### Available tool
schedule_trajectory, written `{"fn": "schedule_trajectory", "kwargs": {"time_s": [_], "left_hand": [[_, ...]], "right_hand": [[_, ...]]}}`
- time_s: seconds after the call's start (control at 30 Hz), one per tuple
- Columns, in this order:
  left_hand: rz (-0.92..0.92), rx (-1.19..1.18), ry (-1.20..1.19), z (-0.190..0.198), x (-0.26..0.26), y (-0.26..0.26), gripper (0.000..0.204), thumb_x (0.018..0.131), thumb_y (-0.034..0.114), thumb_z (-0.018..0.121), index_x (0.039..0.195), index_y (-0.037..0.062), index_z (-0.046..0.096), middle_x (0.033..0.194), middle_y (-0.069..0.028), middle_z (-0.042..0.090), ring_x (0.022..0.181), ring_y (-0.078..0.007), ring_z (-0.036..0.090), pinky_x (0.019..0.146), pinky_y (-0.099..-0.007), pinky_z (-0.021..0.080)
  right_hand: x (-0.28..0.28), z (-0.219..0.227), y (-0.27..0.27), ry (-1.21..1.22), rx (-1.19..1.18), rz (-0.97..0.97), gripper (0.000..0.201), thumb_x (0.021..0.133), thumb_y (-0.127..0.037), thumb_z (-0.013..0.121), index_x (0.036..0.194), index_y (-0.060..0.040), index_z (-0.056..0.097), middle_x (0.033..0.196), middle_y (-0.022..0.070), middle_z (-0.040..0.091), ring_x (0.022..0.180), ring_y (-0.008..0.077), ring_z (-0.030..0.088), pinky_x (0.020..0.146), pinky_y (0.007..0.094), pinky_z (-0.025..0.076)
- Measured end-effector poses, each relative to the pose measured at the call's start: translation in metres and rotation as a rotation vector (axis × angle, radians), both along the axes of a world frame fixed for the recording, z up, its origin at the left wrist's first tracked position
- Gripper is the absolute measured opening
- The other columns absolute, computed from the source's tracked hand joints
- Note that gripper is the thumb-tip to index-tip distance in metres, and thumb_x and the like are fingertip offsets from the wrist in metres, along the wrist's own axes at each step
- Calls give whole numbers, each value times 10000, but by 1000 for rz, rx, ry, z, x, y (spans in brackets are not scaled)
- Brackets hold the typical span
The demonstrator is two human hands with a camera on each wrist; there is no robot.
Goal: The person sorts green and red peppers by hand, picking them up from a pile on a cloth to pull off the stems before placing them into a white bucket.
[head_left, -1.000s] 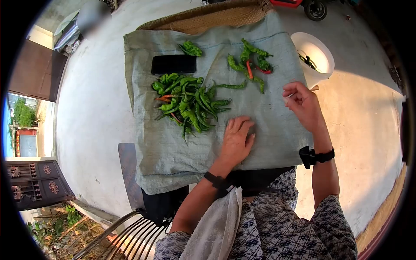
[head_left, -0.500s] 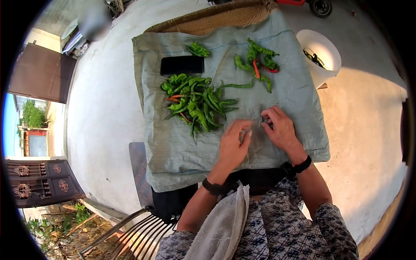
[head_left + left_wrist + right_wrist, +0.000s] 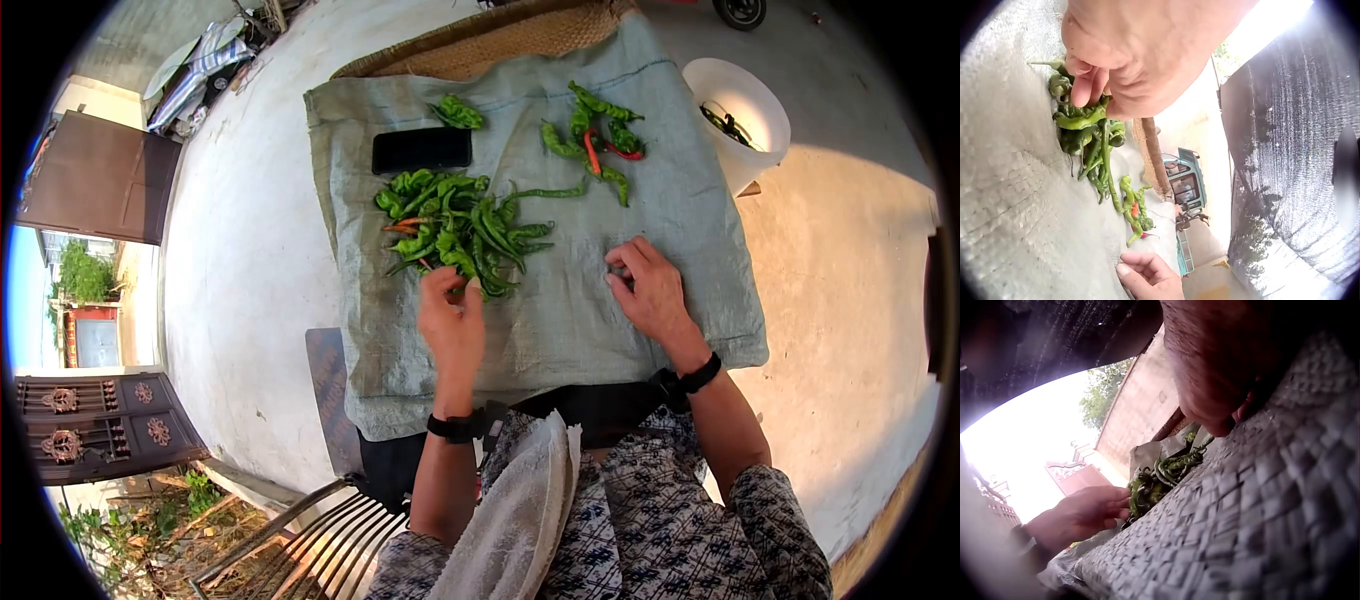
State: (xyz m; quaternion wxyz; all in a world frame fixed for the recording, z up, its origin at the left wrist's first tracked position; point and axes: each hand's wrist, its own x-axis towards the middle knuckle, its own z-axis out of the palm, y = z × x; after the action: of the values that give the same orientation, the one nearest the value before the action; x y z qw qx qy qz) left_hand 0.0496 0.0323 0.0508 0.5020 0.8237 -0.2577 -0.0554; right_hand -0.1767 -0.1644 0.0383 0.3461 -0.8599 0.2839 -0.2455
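A heap of green chili peppers [image 3: 460, 225], with a few orange-red ones among them, lies on a grey-green woven sack [image 3: 560, 330]. At the heap's near edge is my left hand [image 3: 452, 318], fingers and thumb reaching down with a gap between them. In the left wrist view its fingertips overlap a bright green pepper [image 3: 1082, 120]. My right hand [image 3: 650, 290] rests low over the sack to the right, fingers loosely curled, with no pepper in them. Beyond it lies a smaller group of green and red peppers [image 3: 590, 140].
A black phone [image 3: 422, 151] lies behind the heap, beside a single green pepper [image 3: 457, 112]. On the floor to the right stands a white bucket [image 3: 770, 110] with some peppers inside. A woven basket edge [image 3: 490, 50] shows under the sack's far side.
My right hand has come in from the sack's right side to near its middle, then stayed there. My left hand has moved left to the heap's near edge.
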Motion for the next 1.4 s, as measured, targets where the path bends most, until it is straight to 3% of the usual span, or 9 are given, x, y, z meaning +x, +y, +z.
{"fn": "schedule_trajectory", "kwargs": {"time_s": [0.13, 0.27, 0.37, 0.47, 0.6, 0.93, 1.13, 1.23, 1.4], "left_hand": [[45, 30, 38, -8, 1, -10, 341, 968, 66, 818, 1235, 14, 612, 1044, -66, 704, 823, -130, 623, 717, -286, 538], [44, -179, 130, -24, 15, -8, 328, 982, 62, 808, 1228, 14, 596, 1021, -64, 703, 854, -121, 630, 746, -282, 537], [61, -393, 269, -20, 28, -1, 268, 1024, 26, 744, 1235, 4, 581, 1083, -92, 742, 926, -111, 640, 785, -272, 530], [69, -475, 292, -5, 31, 9, 235, 1048, 49, 724, 1259, 28, 623, 1157, -84, 779, 859, -60, 630, 690, -232, 469], [3, -551, 304, 7, 32, 21, 262, 1078, 95, 691, 1327, 39, 630, 1185, -79, 788, 887, -53, 637, 706, -220, 455], [-433, -388, 493, 22, -31, -6, 293, 1074, 36, 629, 1366, 29, 611, 1205, -67, 755, 981, -102, 660, 846, -252, 505], [-600, -170, 550, 5, -73, -27, 298, 1056, -70, 583, 1347, -4, 602, 1200, -69, 722, 1139, -155, 695, 1007, -303, 536], [-644, -109, 557, 0, -82, -31, 294, 1055, -88, 573, 1337, -11, 606, 1186, -78, 721, 1112, -151, 705, 984, -293, 544], [-666, -49, 488, -7, -83, -33, 277, 1054, -71, 603, 1322, -3, 619, 1142, -69, 733, 1063, -138, 709, 942, -282, 552]], "right_hand": [[0, 0, 0, 5, -4, -2, 229, 904, -42, 758, 1094, -86, 638, 1025, 82, 655, 827, 266, 734, 755, 412, 594], [0, 0, 0, -2, -6, -7, 226, 901, -36, 762, 1083, -89, 639, 1015, 80, 654, 817, 262, 732, 743, 408, 592], [0, -2, 0, -21, -1, -17, 221, 898, -27, 765, 1071, -90, 642, 1002, 78, 653, 803, 258, 733, 731, 401, 593], [1, -2, 1, -36, 14, -25, 212, 898, -21, 768, 1057, -86, 645, 992, 78, 654, 792, 255, 735, 718, 396, 594], [2, -2, 1, -39, 10, -29, 200, 900, -19, 770, 1047, -78, 647, 988, 79, 654, 787, 256, 737, 707, 390, 595], [-1, 6, 1, -41, 59, 5, 237, 881, -2, 776, 1087, -63, 676, 994, 77, 683, 754, 212, 702, 698, 351, 577], [-11, 9, -2, -192, 421, 46, 457, 876, -44, 774, 1317, -73, 657, 1022, 17, 707, 807, 110, 633, 698, 278, 488], [-11, 6, -3, -259, 438, 73, 522, 885, -70, 777, 1384, -75, 625, 987, -10, 696, 804, 96, 620, 704, 262, 465], [-15, 5, -7, -223, 531, 85, 431, 918, -115, 810, 1318, -53, 661, 953, -32, 656, 820, 63, 569, 721, 251, 465]]}}
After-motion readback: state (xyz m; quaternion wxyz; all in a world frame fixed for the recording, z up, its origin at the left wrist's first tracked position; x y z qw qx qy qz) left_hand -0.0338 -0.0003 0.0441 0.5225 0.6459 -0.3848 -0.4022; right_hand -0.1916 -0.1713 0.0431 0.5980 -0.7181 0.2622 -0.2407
